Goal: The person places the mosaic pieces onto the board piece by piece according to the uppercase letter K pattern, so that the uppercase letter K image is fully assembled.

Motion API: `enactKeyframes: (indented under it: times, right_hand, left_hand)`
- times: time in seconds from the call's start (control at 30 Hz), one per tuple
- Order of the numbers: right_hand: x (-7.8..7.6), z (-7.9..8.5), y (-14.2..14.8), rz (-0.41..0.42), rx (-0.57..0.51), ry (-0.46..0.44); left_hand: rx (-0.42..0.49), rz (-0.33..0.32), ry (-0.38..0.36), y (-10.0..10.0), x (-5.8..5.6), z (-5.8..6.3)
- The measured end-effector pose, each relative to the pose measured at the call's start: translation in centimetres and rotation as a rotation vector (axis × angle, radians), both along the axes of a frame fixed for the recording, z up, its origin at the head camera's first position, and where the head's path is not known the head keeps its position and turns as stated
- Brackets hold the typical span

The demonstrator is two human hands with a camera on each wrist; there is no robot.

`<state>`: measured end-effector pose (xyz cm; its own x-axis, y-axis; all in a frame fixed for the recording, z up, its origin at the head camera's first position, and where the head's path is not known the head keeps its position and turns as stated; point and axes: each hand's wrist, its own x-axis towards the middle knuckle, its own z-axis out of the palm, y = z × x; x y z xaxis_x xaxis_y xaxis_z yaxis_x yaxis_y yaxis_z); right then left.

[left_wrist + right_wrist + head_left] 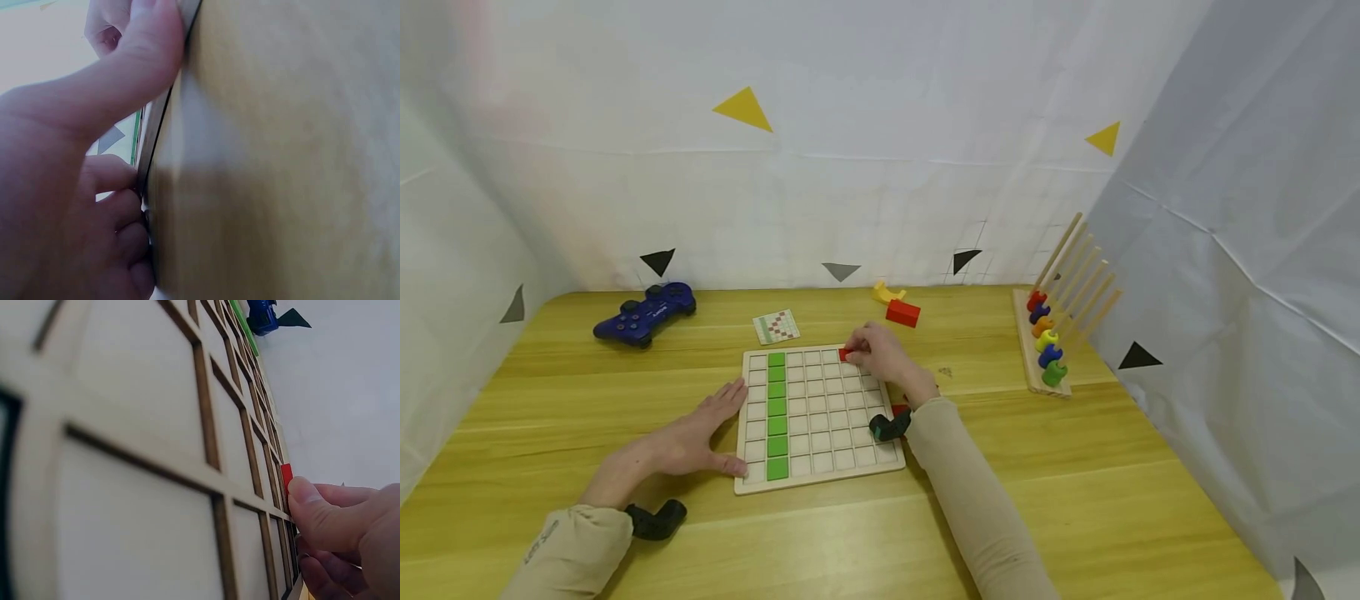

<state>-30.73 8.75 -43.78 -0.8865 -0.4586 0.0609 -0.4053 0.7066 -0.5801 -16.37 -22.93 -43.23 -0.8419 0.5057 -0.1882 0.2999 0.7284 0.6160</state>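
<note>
White sheeting [880, 208] marked with yellow, black and grey triangles enclosed the wood-grained table [880, 533] on the sides visible to me. Positions were recorded by clock face, with the gridded board [823, 437] as centre and 12 o'clock away from me.

My right hand [883, 354], between 1 and 2 o'clock, pinched a small red tile [844, 355] between thumb and finger at the board's far row, near 1 o'clock. Whether that tile was fully seated in its square, I could not tell.

My left hand [696, 437] lay open at 9 o'clock, gripping nothing: its thumb touched the near corner at 8, and its fingertips met the board's edge between 9 and 10.

Green tiles [777, 407] filled the second column, left of centre. Further red material [899, 409] showed at 3 o'clock, partly hidden by my right wrist.

Beyond the board I noted a patterned card [777, 327] at 11, a blue game controller [645, 314] at 10, a yellow curved piece [888, 294] at 1, a red block [903, 313] just beside it, and a peg rack [1024, 342] with coloured rings [1046, 342] between 2 and 3.
</note>
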Motion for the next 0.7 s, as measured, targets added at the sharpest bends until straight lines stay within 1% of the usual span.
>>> enactKeyframes:
  times: [0.13,0.3,0.53,0.7]
  right_hand:
    - [-0.05,-0.07,0.05,0.004,-0.005,0.01]
    - [-0.02,0.03,-0.02,0.0,-0.021,0.001]
    - [-0.02,0.18,-0.13,-0.016,-0.027,-0.039]
    - [-0.08,0.73,0.17,0.006,-0.06,-0.075]
  left_hand:
    - [0.0,0.002,-0.001,0.0,0.02,0.08]
    - [0.0,0.004,-0.008,-0.04,0.01,0.13]
    - [0.0,0.005,-0.007,-0.1,0.09,0.15]
    - [-0.004,0.003,-0.004,-0.11,0.08,0.08]
